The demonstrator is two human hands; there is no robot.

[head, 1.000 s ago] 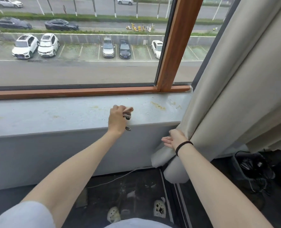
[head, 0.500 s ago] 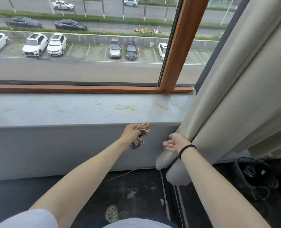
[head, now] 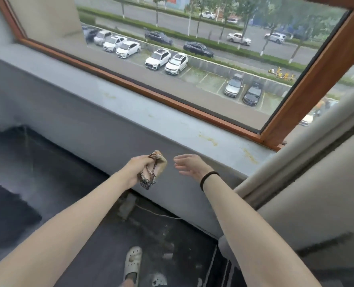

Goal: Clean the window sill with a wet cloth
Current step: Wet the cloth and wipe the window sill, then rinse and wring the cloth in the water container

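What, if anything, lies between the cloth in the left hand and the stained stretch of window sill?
Nothing visible. The left hand holds the bunched cloth off the sill's front edge, and the window sill top lies bare up to the yellowish stains. The open right hand hovers beside it, and the curtain hangs further right, past the stains.

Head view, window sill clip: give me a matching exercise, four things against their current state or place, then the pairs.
Things:
1. left hand
2. right hand
3. window sill
4. curtain

States:
A. open, holding nothing
B. at the right end of the sill
C. closed on the cloth
D. marked with yellowish stains

Pairs: 1-C, 2-A, 3-D, 4-B
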